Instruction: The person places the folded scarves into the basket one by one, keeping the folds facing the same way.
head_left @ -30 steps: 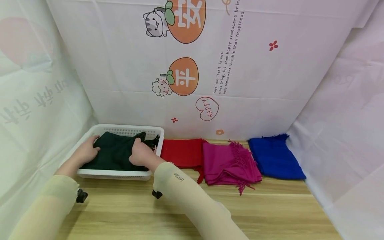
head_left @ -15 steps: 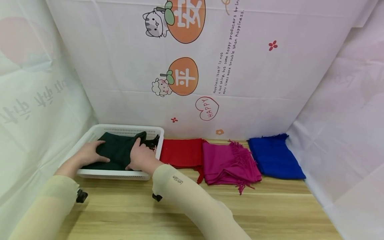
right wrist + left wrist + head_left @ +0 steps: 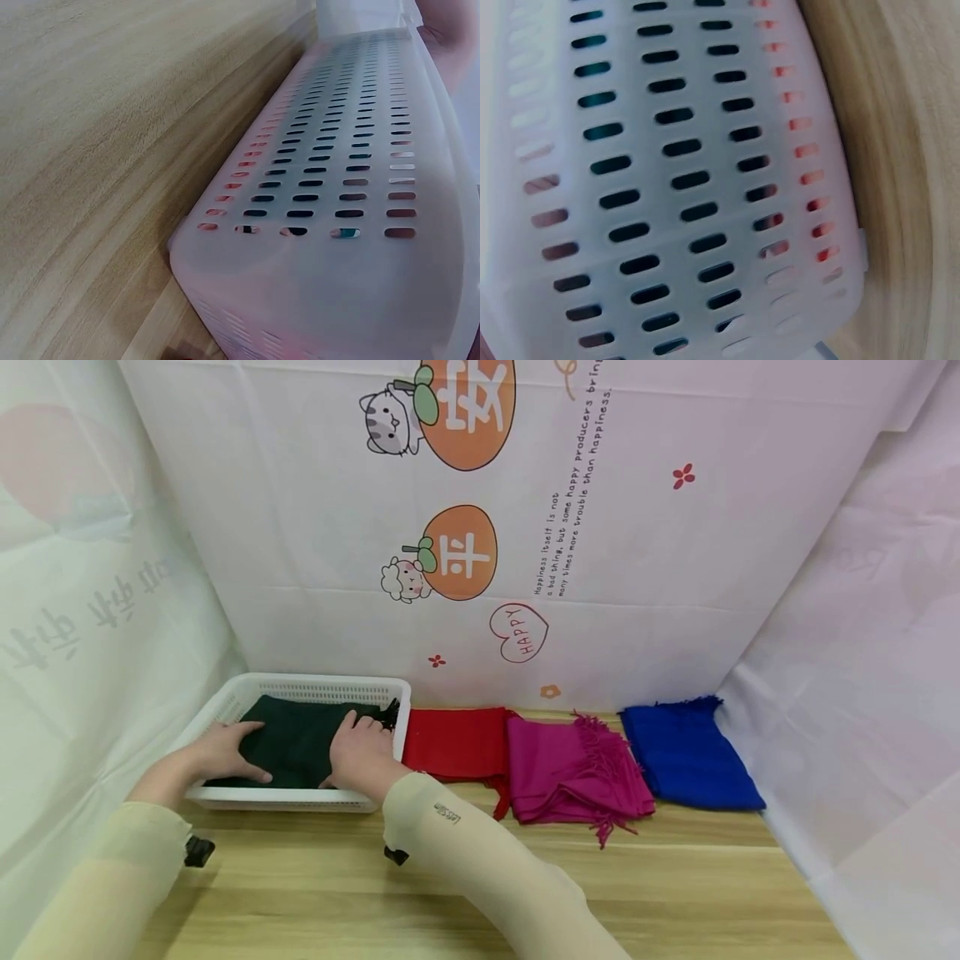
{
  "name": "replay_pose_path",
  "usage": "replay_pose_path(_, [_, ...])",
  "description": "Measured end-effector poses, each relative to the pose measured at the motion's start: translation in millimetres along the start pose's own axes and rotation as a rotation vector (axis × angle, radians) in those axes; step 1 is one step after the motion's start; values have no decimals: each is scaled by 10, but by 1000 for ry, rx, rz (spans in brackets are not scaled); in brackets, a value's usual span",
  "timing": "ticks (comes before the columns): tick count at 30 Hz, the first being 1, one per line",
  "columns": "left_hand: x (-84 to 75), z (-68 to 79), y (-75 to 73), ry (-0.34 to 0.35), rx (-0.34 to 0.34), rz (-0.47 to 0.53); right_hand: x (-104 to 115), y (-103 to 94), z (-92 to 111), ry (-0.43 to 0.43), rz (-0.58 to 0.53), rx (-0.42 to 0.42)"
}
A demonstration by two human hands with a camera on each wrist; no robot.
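The white basket (image 3: 300, 797) sits at the lower left of the head view, and the green cloth (image 3: 296, 743) lies flat inside it, filling most of its length; black fringe (image 3: 391, 713) pokes out at the cloth's upper right corner, inside the basket's right end. My left hand (image 3: 219, 752) rests on the cloth's left part, thumb and fingers spread wide apart; my right hand (image 3: 362, 753) lies over its right part, fingers loosely bent, thumb pointing down toward the near rim; neither hand closes round the cloth.

In the left wrist view the slotted wall fills most of the frame, dark green showing through the middle slots and red through those nearer the right edge; in the right wrist view the same colours show through the long wall, and I cannot tell what the red belongs to; in both, the wall hides most of what is inside.

Right of the basket in the head view comes the red cloth (image 3: 456, 743), then the magenta cloth (image 3: 551, 768) against it, fringed and rumpled, then the blue cloth (image 3: 690, 756) at the far right; all three lie on the wood table (image 3: 675, 877); my right sleeve (image 3: 480, 860) crosses the lower middle and covers part of the wood; a printed white sheet (image 3: 637, 568) stands behind everything.
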State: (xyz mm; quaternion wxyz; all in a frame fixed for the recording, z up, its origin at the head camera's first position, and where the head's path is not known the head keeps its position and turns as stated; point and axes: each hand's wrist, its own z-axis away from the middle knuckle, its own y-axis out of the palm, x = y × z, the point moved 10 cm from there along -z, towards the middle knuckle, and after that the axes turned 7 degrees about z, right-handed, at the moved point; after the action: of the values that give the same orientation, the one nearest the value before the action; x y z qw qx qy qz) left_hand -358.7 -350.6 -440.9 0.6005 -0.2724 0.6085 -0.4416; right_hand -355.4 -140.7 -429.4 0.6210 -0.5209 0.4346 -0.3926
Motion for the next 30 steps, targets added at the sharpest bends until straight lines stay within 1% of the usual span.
replay_pose_path(3, [-20,23,16,7,39,-18,-5,-7,14,-8,16,-3])
replay_pose_path(5, [2,24,30,1,55,-19,-3,-12,22,-13,19,-5])
replay_pose_path(10, [198,-75,98,0,43,0,5,-32,57,-30,26,-18])
replay_pose_path(12, [239,-101,111,3,28,0,5,-50,76,-38,26,-29])
replay_pose_path(14, [209,-86,96,6,15,-11,-1,-68,93,-45,23,-42])
replay_pose_path(16, [145,-46,74,5,6,-17,-17,-82,107,-52,10,-54])
replay_pose_path(19, [30,25,44,5,1,-34,-50,-95,119,-74,-26,-80])
replay_pose_path(22, [-43,78,26,2,-4,-40,-97,-115,128,-99,-79,-122])
replay_pose_path(26, [-91,106,-4,8,-35,-57,-179,-141,139,-125,-150,-175])
replay_pose_path(30, [-108,111,-30,9,-71,-70,-273,-161,163,-141,-211,-206])
